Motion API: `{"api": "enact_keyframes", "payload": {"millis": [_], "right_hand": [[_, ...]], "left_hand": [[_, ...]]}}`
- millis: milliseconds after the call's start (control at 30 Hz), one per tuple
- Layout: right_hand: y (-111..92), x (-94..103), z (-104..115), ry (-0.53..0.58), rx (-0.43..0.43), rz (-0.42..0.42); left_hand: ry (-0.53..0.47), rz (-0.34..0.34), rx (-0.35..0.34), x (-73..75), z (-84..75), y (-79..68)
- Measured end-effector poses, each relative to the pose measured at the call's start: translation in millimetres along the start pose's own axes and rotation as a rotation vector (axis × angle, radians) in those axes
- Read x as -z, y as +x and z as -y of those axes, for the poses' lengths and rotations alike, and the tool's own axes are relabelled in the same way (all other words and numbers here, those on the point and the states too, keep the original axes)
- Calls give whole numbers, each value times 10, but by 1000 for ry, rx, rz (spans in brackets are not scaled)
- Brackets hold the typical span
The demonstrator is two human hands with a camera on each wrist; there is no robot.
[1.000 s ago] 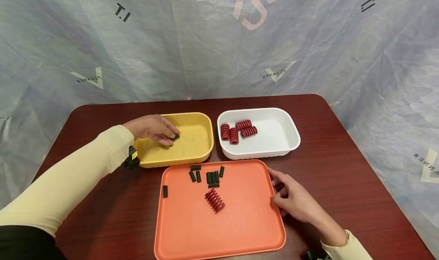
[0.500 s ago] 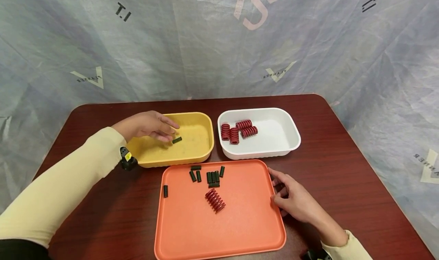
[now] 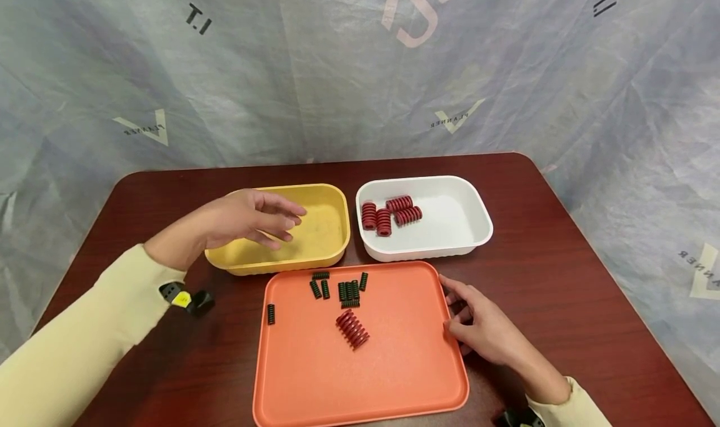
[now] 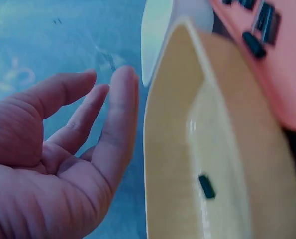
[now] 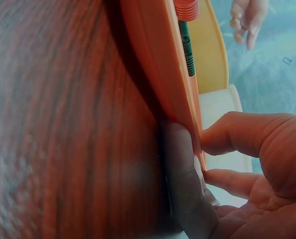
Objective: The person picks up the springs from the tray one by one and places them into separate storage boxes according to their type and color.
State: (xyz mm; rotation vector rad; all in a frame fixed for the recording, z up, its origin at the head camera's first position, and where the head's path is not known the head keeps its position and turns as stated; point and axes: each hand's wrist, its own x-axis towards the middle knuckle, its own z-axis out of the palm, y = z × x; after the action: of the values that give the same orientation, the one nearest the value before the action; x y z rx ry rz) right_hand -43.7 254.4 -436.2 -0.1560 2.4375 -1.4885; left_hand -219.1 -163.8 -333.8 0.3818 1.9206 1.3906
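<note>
My left hand [image 3: 247, 217] hovers over the yellow bin [image 3: 323, 227] with its fingers loosely spread and nothing between them. A small dark green spring [image 4: 206, 186] lies on that bin's floor in the left wrist view; in the head view the hand hides it. At the right edge of the orange tray [image 3: 405, 364], my right hand [image 3: 486, 327] grips the rim between thumb and fingers. Several dark green springs [image 3: 349, 291] lie toward the tray's far side, with one lone green spring [image 3: 271, 314] near its left edge. Red springs [image 3: 352, 329] sit side by side at the tray's middle.
Right of the yellow bin stands a white bin [image 3: 450, 221] with several red springs [image 3: 384, 222] at its left end. Both bins border the tray's far edge on a dark red wooden table [image 3: 540, 246]. A grey sheet [image 3: 349, 102] hangs behind.
My left hand let go of a green spring inside the yellow bin, then rose and opened out, its wrist drawing back to the left. The right hand and tray stayed put.
</note>
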Motion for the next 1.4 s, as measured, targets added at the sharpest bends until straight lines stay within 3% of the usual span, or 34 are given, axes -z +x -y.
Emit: {"api": "enact_keyframes", "payload": {"millis": [300,633,1033,1400], "right_hand": [[0,0,9,-4,-5,-4],[0,0,10,-2,-3,1],[2,3,14,-6,-4,4],[3,-1,15,-11,-5,-2]], "left_hand": [[-51,20,-21,-412,205,-138],[-138,133,-32,-716,496,-162],[-193,61,40,-830,779,-162],[-211,35,17,-811,874,-143]]}}
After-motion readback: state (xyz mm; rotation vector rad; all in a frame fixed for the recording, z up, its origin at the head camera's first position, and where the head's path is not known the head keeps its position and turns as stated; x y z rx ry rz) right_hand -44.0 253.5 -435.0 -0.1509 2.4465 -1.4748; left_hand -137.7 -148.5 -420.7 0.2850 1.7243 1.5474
